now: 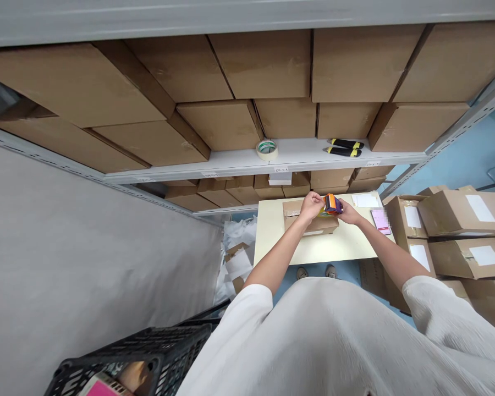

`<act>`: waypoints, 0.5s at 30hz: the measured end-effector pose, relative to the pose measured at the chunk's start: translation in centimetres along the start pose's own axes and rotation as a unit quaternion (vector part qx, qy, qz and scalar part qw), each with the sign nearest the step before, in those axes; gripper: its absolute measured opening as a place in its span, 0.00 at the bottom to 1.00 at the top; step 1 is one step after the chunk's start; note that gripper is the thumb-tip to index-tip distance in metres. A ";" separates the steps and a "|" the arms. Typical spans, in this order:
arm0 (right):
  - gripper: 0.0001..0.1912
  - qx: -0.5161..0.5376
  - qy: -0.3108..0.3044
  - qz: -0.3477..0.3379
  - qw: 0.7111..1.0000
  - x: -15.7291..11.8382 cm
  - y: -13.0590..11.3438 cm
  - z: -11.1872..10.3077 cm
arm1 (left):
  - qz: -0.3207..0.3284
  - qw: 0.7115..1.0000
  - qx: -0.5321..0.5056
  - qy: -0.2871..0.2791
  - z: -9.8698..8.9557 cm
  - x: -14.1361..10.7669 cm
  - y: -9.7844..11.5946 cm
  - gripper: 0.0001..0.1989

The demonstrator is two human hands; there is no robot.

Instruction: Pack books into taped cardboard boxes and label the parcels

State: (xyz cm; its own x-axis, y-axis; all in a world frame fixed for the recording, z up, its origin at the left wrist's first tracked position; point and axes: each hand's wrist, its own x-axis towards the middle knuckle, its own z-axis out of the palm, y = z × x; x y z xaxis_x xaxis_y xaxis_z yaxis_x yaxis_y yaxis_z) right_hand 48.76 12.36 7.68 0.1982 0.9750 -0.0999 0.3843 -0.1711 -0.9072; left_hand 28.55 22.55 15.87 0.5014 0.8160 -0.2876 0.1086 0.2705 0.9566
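Observation:
A small cardboard box (292, 215) lies on the pale yellow table (274, 242), with a white label on its near side. Over its right part is an orange and purple tape dispenser (330, 204). My right hand (347, 212) is closed round the dispenser's right end. At its left side my left hand (312, 204) has its fingers pinched together; what they hold is too small to make out.
A phone (381, 221) and white paper (365, 200) lie at the table's right. Behind, a shelf (301, 151) bears boxes, a tape roll (267, 149) and cutters (344, 151). Labelled boxes (457, 212) are stacked right; a black crate (148, 352) stands lower left.

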 end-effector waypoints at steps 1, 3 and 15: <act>0.26 -0.004 -0.002 -0.004 1.000 0.1 -0.1 0.1 | -0.005 1.000 0.011 0.010 -0.2 0.1 0.0 0.16; 0.26 -0.015 -0.005 -0.013 1.000 0.4 -0.4 0.3 | -0.009 0.999 0.029 0.031 -0.6 0.3 0.0 0.16; 0.27 -0.122 -0.019 -0.092 0.988 1.0 -2.9 0.9 | -0.044 0.998 0.031 0.046 -4.9 0.3 -1.8 0.21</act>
State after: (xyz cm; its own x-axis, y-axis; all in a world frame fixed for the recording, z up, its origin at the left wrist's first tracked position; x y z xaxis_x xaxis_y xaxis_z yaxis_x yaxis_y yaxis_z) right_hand 47.09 13.96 9.83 0.0730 0.9966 0.0385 0.6179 -0.0149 -0.7861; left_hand 24.31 24.80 13.83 0.4076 0.8347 -0.3704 0.2027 0.3127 0.9279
